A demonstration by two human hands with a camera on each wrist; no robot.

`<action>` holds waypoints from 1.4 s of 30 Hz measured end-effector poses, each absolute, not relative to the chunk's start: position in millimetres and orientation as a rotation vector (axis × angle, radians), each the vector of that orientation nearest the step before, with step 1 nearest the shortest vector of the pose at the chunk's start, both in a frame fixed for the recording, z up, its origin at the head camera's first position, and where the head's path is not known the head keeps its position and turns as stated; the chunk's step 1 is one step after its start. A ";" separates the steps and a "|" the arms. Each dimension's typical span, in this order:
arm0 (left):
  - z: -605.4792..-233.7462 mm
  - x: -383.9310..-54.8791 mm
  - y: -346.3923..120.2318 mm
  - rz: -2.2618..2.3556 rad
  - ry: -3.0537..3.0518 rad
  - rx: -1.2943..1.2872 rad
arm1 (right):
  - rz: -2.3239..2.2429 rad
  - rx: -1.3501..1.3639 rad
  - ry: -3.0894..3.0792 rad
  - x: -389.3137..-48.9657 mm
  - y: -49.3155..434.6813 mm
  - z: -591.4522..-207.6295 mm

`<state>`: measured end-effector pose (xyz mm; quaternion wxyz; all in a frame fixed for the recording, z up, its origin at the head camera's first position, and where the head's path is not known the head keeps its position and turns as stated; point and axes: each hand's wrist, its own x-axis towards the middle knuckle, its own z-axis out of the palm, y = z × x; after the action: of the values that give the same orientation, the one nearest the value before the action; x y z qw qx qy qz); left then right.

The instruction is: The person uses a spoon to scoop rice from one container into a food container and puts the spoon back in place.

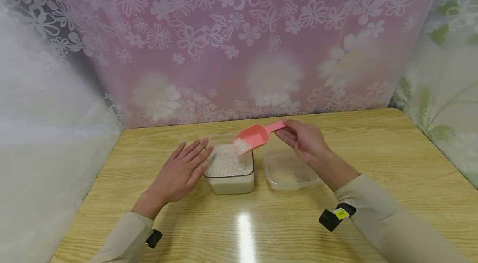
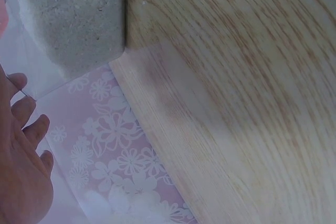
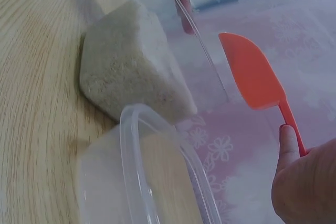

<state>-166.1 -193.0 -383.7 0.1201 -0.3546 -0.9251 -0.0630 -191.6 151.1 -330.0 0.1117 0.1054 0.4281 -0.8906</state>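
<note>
My right hand (image 1: 308, 140) grips the handle of a pink scoop (image 1: 254, 135), which carries a small heap of white rice (image 1: 242, 145) near its front lip. The scoop hangs tilted over a clear square container (image 1: 232, 188) with a good deal of rice (image 1: 225, 164) in it. In the right wrist view, the scoop (image 3: 254, 74) is above the level of the container's rim (image 3: 202, 45). At the container's left side, my left hand (image 1: 181, 174) has its fingers extended, fingertips right at the rim.
Just right of the rice container stands a second clear plastic container (image 1: 289, 184), lower and with a rounded rim, under my right hand. Both rest on a wood-grain table (image 1: 201, 230). A pink flowered curtain (image 1: 224, 68) hangs behind the table's far edge.
</note>
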 end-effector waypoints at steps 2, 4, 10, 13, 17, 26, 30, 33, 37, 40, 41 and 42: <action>-383.9 -166.0 -193.0 -0.182 -2.701 -1.038 | -2.630 0.317 1.233 -190.8 157.3 -329.3; -383.7 -166.0 -193.0 -0.178 -2.702 -1.036 | -2.645 0.317 1.211 -190.1 163.5 -329.1; -382.6 -164.7 -192.8 -0.209 -2.717 -1.028 | -2.652 0.321 1.198 -188.6 179.9 -330.7; -382.6 -164.4 -192.8 -0.222 -2.726 -1.019 | -2.653 0.333 1.180 -188.1 188.1 -333.6; -383.3 -164.1 -193.2 -0.229 -2.734 -1.008 | -2.659 0.308 1.158 -187.1 199.6 -339.5; -383.1 -164.4 -192.8 -0.231 -2.728 -1.011 | -2.629 0.282 1.142 -176.0 231.7 -354.5; -383.4 -165.3 -192.1 -0.222 -2.724 -1.014 | -2.589 0.261 1.199 -170.6 240.4 -364.4; -383.3 -165.6 -191.5 -0.227 -2.724 -1.014 | -2.562 0.240 1.233 -166.9 244.0 -370.6; -382.9 -165.2 -191.5 -0.240 -2.724 -1.013 | -2.548 0.203 1.272 -163.6 244.9 -376.5; -383.0 -164.8 -191.4 -0.245 -2.721 -1.013 | -2.530 0.181 1.322 -162.6 243.1 -379.1; -383.0 -164.6 -191.3 -0.247 -2.720 -1.014 | -2.524 0.178 1.337 -162.4 242.4 -379.8; -383.2 -164.3 -191.2 -0.249 -2.719 -1.014 | -2.516 0.173 1.361 -162.2 241.6 -380.3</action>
<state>-164.3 -191.2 -383.2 0.1142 -0.3459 -0.9274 -0.0851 -162.2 241.6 -380.3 0.1372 0.0596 0.4705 -0.8696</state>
